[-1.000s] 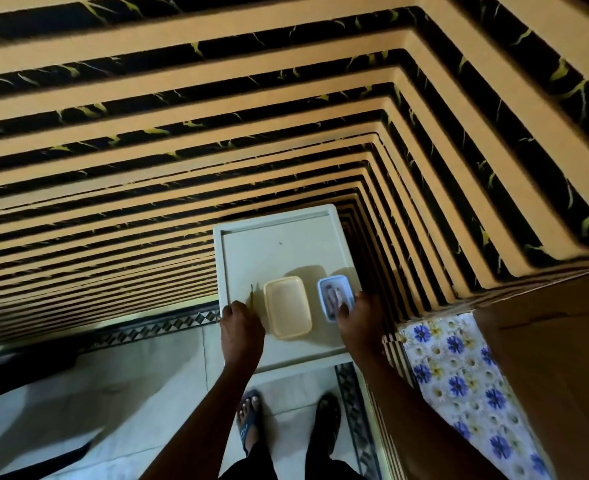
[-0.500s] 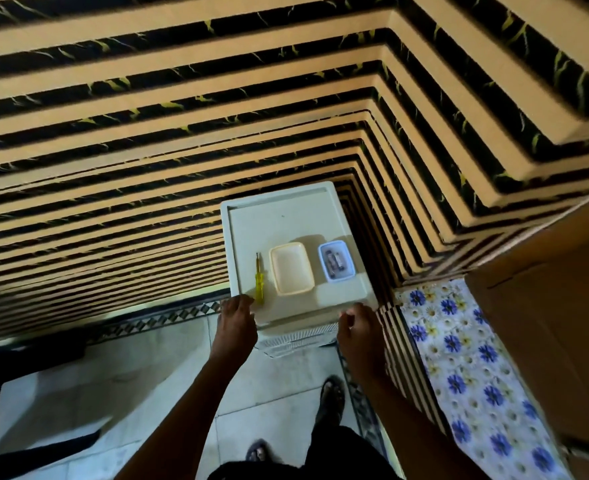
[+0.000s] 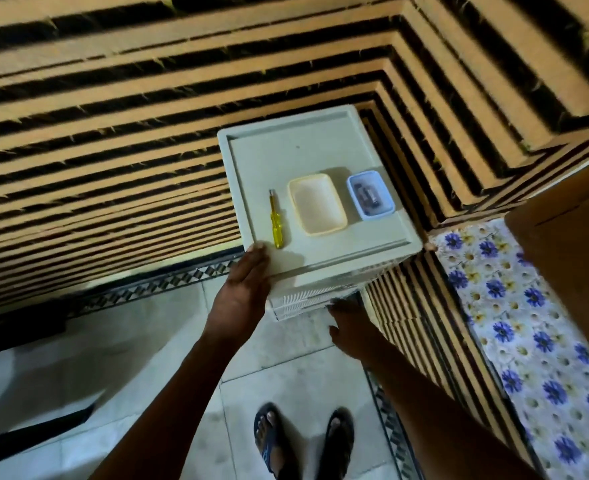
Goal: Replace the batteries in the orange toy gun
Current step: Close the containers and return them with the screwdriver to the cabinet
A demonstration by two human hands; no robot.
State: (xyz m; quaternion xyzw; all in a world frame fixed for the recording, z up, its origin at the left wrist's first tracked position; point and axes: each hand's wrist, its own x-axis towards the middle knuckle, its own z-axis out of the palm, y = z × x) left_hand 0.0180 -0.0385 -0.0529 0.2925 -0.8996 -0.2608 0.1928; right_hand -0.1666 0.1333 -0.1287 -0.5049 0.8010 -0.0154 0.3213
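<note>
Here, over the far and left of the scene, a blurred wall of orange and black stripes (image 3: 113, 116). Near and left, a pale tiled floor (image 3: 286, 368) edged with a dark patterned border. To the right, a white cloth printed with blue flowers (image 3: 528, 323), with a brown cardboard box (image 3: 570, 254) over its far right part.

In the corner, a white plastic drawer unit with slatted fronts (image 3: 307, 296), topped by a flat rimmed surface (image 3: 286, 157).

At the near left corner of that unit, the left grip (image 3: 243, 299): fingers straight, laid flat against the edge, holding nothing. Lower, at the near right of the slatted front, the right grip (image 3: 352, 332): fingers hidden against the unit, so cannot tell whether open or closed.

Near the bottom edge, two feet in dark sandals (image 3: 303, 441) on the floor.

On the surface, in a row from right to left:
- a small blue rectangular plastic container (image 3: 371, 195) at the right edge, holding small dark items too blurred to identify
- a cream rectangular plastic tray (image 3: 317, 204) just beside it
- a yellow-handled screwdriver (image 3: 277, 223), tip pointing far, handle end near the left grip's fingertips
</note>
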